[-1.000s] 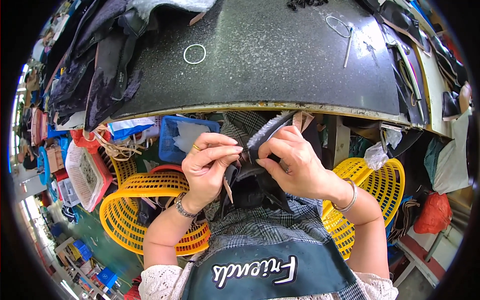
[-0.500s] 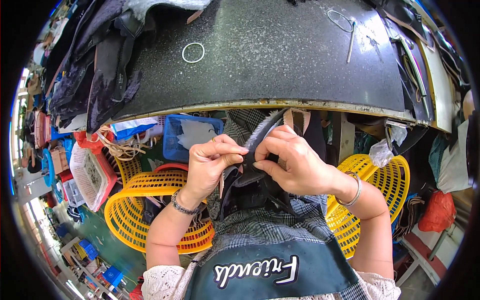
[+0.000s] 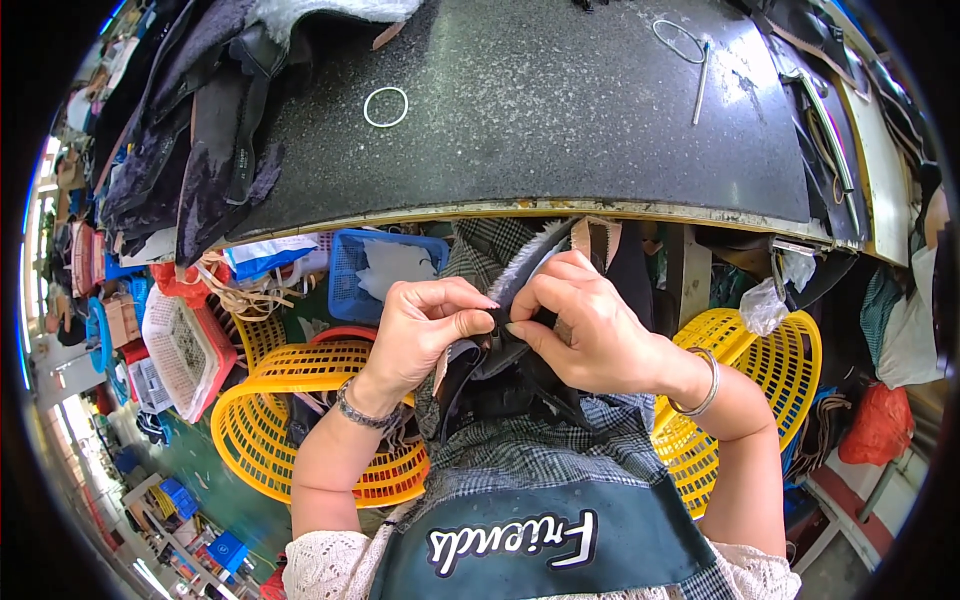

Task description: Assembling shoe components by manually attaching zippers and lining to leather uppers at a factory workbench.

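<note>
Both hands are working a dark furry piece (image 3: pixel 520 300) held over the lap, just below the table edge (image 3: pixel 520 212). Left hand (image 3: pixel 425 330) and right hand (image 3: pixel 585 325) are closed, pinching its edge with their fingertips. It looks soft, floppy and light, so I'd pinch the firmer edge, not the fluff. Farther off: yellow baskets (image 3: pixel 300 420) and a white ring (image 3: pixel 385 106) on the table.

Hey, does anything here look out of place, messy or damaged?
Nothing looks damaged. The left hand and right hand pinch a dark fur-trimmed piece over the lap. A heap of dark fabric pieces spills over the worktable's left edge.
</note>
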A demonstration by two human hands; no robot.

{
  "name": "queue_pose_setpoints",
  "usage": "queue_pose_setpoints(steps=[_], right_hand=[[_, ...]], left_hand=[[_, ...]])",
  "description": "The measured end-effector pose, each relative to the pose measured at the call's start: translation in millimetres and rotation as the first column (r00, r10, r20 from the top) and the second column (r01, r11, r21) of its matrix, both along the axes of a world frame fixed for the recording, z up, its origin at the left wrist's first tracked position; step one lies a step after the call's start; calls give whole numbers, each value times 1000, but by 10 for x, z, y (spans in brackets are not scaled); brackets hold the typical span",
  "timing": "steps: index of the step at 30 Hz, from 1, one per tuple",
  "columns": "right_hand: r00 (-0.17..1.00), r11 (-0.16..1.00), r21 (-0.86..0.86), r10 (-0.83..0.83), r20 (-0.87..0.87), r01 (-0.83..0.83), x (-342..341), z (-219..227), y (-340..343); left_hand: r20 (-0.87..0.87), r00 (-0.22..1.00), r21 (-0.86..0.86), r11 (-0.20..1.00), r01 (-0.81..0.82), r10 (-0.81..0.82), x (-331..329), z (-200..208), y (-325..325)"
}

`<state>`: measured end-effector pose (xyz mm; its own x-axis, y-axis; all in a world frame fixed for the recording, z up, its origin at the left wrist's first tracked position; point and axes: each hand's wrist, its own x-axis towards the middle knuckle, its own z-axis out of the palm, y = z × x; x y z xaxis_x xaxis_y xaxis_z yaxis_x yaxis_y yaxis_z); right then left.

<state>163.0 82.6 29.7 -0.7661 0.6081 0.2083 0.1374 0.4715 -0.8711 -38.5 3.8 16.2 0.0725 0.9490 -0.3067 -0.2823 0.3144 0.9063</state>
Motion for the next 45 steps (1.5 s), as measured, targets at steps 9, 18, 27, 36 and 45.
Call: queue_pose_setpoints(steps=[9, 18, 27, 36, 45], right_hand=[[998, 917, 398, -3, 65, -23, -19, 55, -52], [983, 734, 657, 84, 162, -171, -56, 117, 20], [999, 644, 764, 3, 49, -39, -193, 50, 43], [975, 729, 684, 142, -168, 12, -117, -104, -207], [990, 699, 709, 141, -4, -97, -45, -44, -303]], left_hand=[[70, 996, -71, 997, -41, 46, 42, -12, 18], [153, 977, -185, 975, -122, 151, 0, -122, 38], [198, 968, -198, 973, -117, 156, 65, -126, 81], [72, 982, -251, 956, -151, 174, 24, -58, 104], [-426, 617, -189, 732, 654, -661, -215, 121, 293]])
